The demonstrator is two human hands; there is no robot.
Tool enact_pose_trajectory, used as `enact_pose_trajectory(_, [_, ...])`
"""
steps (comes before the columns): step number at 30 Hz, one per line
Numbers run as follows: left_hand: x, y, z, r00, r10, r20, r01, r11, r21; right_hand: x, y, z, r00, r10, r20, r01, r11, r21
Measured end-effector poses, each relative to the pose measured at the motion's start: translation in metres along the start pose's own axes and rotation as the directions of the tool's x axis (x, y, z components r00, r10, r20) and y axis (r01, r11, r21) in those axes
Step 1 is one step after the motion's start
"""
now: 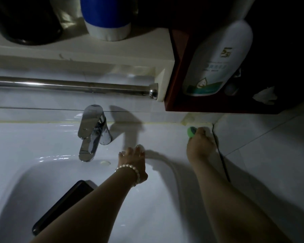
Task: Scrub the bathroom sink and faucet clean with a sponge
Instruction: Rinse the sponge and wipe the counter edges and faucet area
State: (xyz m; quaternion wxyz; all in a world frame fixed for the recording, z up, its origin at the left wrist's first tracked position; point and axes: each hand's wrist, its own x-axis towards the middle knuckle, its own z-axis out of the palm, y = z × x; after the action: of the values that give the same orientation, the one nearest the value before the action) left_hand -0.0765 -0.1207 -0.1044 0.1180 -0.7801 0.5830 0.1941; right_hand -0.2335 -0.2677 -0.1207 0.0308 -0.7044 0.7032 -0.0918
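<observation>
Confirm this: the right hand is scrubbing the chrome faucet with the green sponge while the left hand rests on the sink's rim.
Not quite. In the head view the right hand presses the green sponge into the sink's back right corner, by the wall, well away from the chrome faucet. The left hand does rest on the rim.

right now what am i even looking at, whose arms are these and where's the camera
This is one picture from a camera worn on a person's head, looking down at their own arms over a white bathroom sink. The right hand grips a green sponge at the sink's back right corner, by the wall. The left hand, with a pearl bracelet on its wrist, rests on the rim beside the chrome faucet. A dark flat object lies in the basin. Bottles stand on shelves above.
</observation>
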Motion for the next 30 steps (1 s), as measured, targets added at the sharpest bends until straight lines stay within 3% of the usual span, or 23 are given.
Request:
enact_pose_trajectory(8, [-0.008,-0.008,0.015,0.998,0.053,0.028,-0.051,0.997,-0.052,-0.046,-0.073,0.022,0.995,-0.013,0.097,-0.022,0.938,0.345])
enact_pose_trajectory(10, [-0.017,-0.014,0.027,0.997,0.065,-0.038,-0.068,0.993,-0.099,-0.049,-0.068,0.023,0.992,-0.058,0.114,0.008,0.916,0.402])
enact_pose_trajectory(13, [-0.039,-0.028,0.050,0.975,-0.013,-0.220,-0.039,0.973,-0.229,-0.053,-0.062,0.025,0.967,-0.223,0.127,0.172,0.930,0.325])
enact_pose_trajectory(15, [-0.054,-0.038,0.061,0.946,-0.130,-0.296,0.032,0.949,-0.314,-0.069,-0.071,0.023,0.894,-0.415,0.169,0.334,0.869,0.365])
enact_pose_trajectory(18, [-0.065,-0.053,0.066,0.922,-0.271,-0.278,0.175,0.929,-0.326,-0.100,-0.089,0.014,0.773,-0.606,0.187,0.512,0.771,0.379])
enact_pose_trajectory(20, [-0.066,-0.064,0.064,0.912,-0.317,-0.261,0.230,0.921,-0.314,-0.116,-0.093,0.005,0.687,-0.692,0.222,0.553,0.696,0.458])
enact_pose_trajectory(22, [-0.065,-0.076,0.060,0.905,-0.321,-0.280,0.240,0.928,-0.286,-0.123,-0.088,-0.001,0.635,-0.726,0.264,0.500,0.647,0.576])
enact_pose_trajectory(24, [-0.060,-0.088,0.053,0.900,-0.312,-0.306,0.241,0.938,-0.249,-0.123,-0.073,-0.008,0.702,-0.688,0.186,0.412,0.605,0.682])
enact_pose_trajectory(26, [-0.054,-0.099,0.046,0.903,-0.307,-0.300,0.258,0.947,-0.193,-0.110,-0.051,-0.014,0.856,-0.516,0.042,0.341,0.624,0.703])
enact_pose_trajectory(28, [-0.047,-0.108,0.044,0.920,-0.279,-0.274,0.256,0.960,-0.116,-0.086,-0.024,-0.018,0.944,-0.314,-0.100,0.298,0.685,0.665])
enact_pose_trajectory(30, [-0.042,-0.111,0.045,0.948,-0.197,-0.252,0.194,0.980,-0.037,-0.059,0.004,-0.019,0.964,-0.174,-0.202,0.255,0.817,0.517])
